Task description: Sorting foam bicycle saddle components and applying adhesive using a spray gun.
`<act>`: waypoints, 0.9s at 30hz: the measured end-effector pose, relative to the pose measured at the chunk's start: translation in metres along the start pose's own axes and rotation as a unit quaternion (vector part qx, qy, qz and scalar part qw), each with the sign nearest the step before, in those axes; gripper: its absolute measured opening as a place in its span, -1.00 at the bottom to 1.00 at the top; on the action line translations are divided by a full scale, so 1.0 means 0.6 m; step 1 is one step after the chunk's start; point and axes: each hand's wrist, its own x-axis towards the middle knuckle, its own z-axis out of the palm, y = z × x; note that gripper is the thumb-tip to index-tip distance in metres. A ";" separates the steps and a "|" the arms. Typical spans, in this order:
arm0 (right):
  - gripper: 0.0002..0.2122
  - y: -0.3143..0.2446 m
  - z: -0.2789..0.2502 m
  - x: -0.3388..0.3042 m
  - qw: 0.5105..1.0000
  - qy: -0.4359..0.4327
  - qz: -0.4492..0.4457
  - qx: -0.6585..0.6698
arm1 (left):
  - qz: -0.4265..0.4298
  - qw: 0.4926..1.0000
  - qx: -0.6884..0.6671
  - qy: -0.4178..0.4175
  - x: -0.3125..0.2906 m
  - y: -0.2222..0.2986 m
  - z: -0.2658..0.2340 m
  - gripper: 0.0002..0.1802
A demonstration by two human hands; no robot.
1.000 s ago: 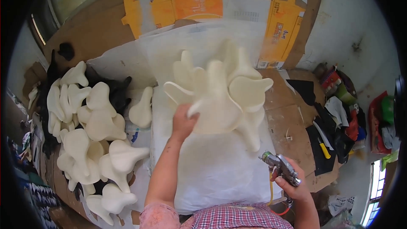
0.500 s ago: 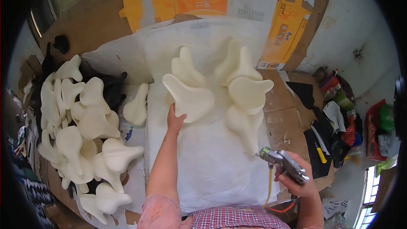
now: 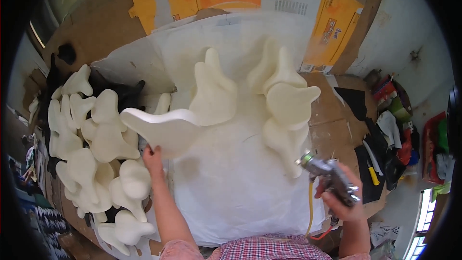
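My left hand [image 3: 153, 160] grips a cream foam bicycle saddle [image 3: 168, 132] by its near edge. The saddle is tilted, lifted over the left border of the white paper sheet [image 3: 231, 192]. In my right hand [image 3: 347, 202] is a metal spray gun [image 3: 332, 175] with a yellow hose, its nozzle pointing left toward the lowest saddle [image 3: 284, 139] of the right-hand group. Two overlapping foam saddles [image 3: 214, 98] lie at the middle of the sheet. Further right, more saddles [image 3: 291, 106] overlap in a column. What my left fingertips do under the saddle is hidden.
A large heap of foam saddles [image 3: 108, 137] fills the left side over black material. Flattened yellow cartons [image 3: 163, 0] line the back. On the right lie a yellow-handled knife [image 3: 373, 175], black sheet pieces [image 3: 351, 101] and a red container [image 3: 430, 149].
My left hand has carried its saddle leftward off the middle group and tilted it, uncovering the saddle beneath. The spray gun has stayed nearly in place, shifting slightly with the view.
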 end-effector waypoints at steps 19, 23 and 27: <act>-0.46 0.032 -0.026 0.015 0.996 0.046 0.066 0.035 | 0.007 0.973 0.101 -0.206 0.087 -0.012 0.288 0.19; -0.44 0.001 -0.013 0.038 0.998 0.043 0.032 0.044 | 0.045 0.974 0.123 -0.187 0.108 -0.033 0.282 0.18; -0.43 -0.011 -0.011 0.061 0.995 0.069 -0.029 0.063 | 0.063 0.957 0.150 -0.240 0.084 -0.004 0.289 0.09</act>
